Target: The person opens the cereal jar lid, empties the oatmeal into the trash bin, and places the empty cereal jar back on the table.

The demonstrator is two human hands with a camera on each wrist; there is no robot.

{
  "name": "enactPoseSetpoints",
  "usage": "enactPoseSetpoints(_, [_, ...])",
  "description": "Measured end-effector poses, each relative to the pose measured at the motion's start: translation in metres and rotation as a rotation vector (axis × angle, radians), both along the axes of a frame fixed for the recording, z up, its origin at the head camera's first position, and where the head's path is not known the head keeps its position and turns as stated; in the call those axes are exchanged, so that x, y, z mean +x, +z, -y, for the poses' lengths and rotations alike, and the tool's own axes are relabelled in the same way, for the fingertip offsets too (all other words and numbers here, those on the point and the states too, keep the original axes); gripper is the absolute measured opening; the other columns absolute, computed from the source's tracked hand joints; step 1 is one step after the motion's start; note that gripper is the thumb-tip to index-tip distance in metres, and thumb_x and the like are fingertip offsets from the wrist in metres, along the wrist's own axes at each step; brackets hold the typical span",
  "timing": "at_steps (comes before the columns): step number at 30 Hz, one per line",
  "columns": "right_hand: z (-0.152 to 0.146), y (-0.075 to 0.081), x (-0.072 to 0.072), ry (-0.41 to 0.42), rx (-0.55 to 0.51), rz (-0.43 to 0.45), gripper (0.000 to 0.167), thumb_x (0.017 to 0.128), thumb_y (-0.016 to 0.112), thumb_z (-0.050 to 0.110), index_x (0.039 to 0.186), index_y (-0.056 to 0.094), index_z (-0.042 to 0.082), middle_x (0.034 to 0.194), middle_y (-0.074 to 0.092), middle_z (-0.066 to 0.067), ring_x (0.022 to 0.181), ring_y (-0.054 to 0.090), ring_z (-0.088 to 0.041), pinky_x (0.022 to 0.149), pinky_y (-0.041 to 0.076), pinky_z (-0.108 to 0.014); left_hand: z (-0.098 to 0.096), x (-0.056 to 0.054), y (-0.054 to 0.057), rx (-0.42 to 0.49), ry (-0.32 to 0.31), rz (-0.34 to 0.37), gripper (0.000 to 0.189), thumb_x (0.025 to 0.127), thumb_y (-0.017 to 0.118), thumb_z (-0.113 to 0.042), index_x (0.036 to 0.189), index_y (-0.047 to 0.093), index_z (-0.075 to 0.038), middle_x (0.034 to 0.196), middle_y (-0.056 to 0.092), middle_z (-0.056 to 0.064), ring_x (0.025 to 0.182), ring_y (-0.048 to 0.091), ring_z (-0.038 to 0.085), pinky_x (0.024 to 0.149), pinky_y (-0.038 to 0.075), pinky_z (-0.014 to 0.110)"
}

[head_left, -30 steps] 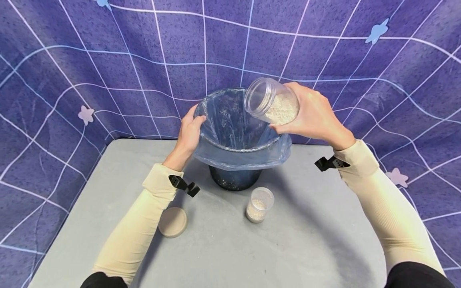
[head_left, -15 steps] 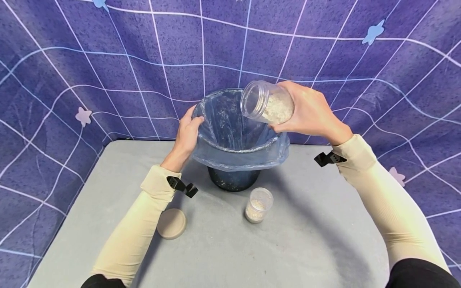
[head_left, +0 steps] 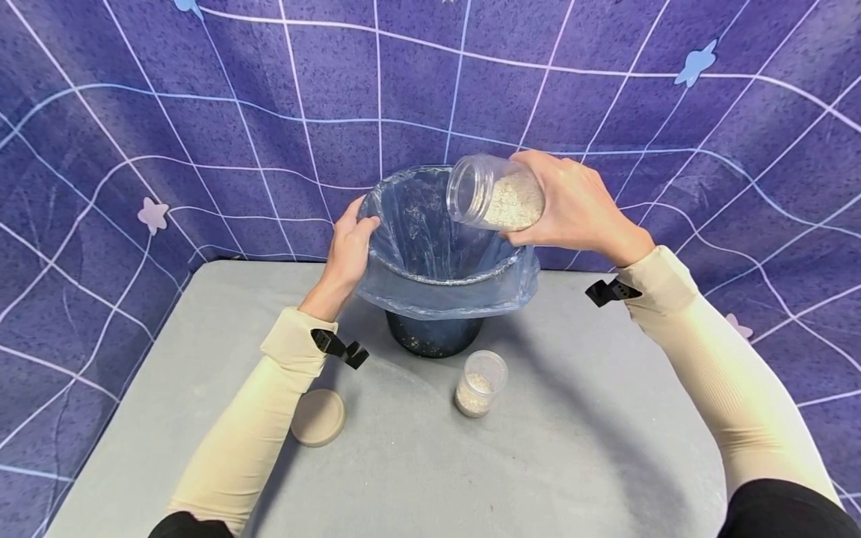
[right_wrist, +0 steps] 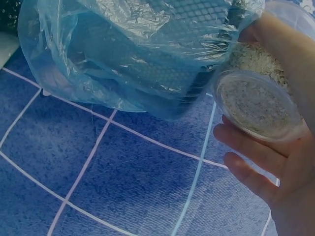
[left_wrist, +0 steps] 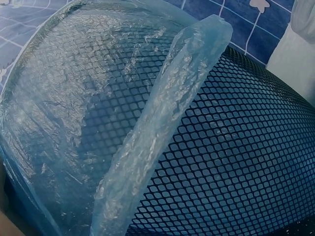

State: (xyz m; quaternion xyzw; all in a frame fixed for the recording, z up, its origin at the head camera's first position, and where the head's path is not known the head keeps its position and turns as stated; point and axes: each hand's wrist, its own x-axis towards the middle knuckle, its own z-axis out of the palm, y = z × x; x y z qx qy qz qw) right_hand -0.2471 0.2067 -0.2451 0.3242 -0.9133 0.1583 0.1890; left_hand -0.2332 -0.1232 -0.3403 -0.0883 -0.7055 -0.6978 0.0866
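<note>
Tipped further over than a second ago, the jar lies nearly sideways above the right of the bin, mouth leftward. The right hand, arm stretched forward, curls fingers and thumb round its base end. The left hand, fingers partly hidden, grips the bin's bag-covered left rim.

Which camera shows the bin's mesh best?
The left wrist view: the mesh sits close and partly uncovered, so its holes are clear. The head view shows the bin, but its mesh is too small to make out; the right wrist view shows patches through the bag.
</note>
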Motion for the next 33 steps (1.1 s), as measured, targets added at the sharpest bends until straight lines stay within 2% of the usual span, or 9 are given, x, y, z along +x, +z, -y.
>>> enactPoseSetpoints(6, [0.001,0.001,-0.002,0.014,0.019,0.0,0.092,0.064,0.093,0.038,0.143,0.06,0.007,0.127,0.072,-0.011,0.1,0.069,-0.037,0.083,0.056,-0.059,0.0,-0.001,-0.001,-0.006,0.0,-0.005,0.055,0.106,0.042,-0.008,0.16,0.041,0.003,0.153,0.056,0.026,0.137,0.057,0.037,0.118,0.044,0.04])
enactPoseSetpoints(12, [0.001,0.003,-0.006,0.068,0.012,0.047,0.094,0.065,0.096,0.031,0.144,0.057,0.001,0.132,0.069,-0.015,0.114,0.066,-0.037,0.097,0.054,-0.058,0.0,-0.001,-0.001,-0.029,0.01,0.001,0.055,0.106,0.042,-0.008,0.16,0.042,0.003,0.153,0.056,0.025,0.139,0.056,0.036,0.119,0.042,0.038])
enactPoseSetpoints(15, [0.001,0.004,-0.008,0.101,0.003,0.072,0.094,0.065,0.097,0.027,0.144,0.055,-0.002,0.132,0.067,-0.018,0.116,0.066,-0.037,0.102,0.053,-0.056,0.0,0.0,-0.001,-0.023,0.003,0.002,0.055,0.106,0.042,-0.008,0.16,0.041,0.003,0.153,0.056,0.025,0.138,0.056,0.037,0.119,0.043,0.04])
enactPoseSetpoints(23, [0.001,0.006,-0.012,0.135,0.004,0.079,0.095,0.064,0.099,0.022,0.144,0.054,-0.005,0.132,0.067,-0.021,0.114,0.066,-0.037,0.101,0.054,-0.055,-0.002,0.001,0.001,-0.04,0.005,-0.003,0.055,0.106,0.042,-0.009,0.16,0.041,0.004,0.152,0.057,0.026,0.137,0.056,0.038,0.119,0.042,0.041])
enactPoseSetpoints(27, [0.002,0.008,-0.013,0.148,0.013,0.084,0.094,0.065,0.098,0.02,0.145,0.054,-0.004,0.134,0.066,-0.02,0.115,0.065,-0.037,0.101,0.054,-0.055,-0.001,0.0,0.001,-0.068,0.014,0.007,0.057,0.106,0.042,-0.011,0.162,0.039,0.003,0.156,0.053,0.024,0.142,0.052,0.034,0.122,0.038,0.04])
enactPoseSetpoints(33, [0.003,0.012,-0.014,0.16,0.027,0.072,0.093,0.066,0.097,0.019,0.145,0.054,-0.002,0.135,0.065,-0.02,0.117,0.065,-0.036,0.102,0.054,-0.055,0.001,-0.002,0.0,-0.042,0.007,0.005,0.056,0.107,0.042,-0.009,0.161,0.04,0.003,0.154,0.055,0.025,0.139,0.055,0.037,0.119,0.042,0.041])
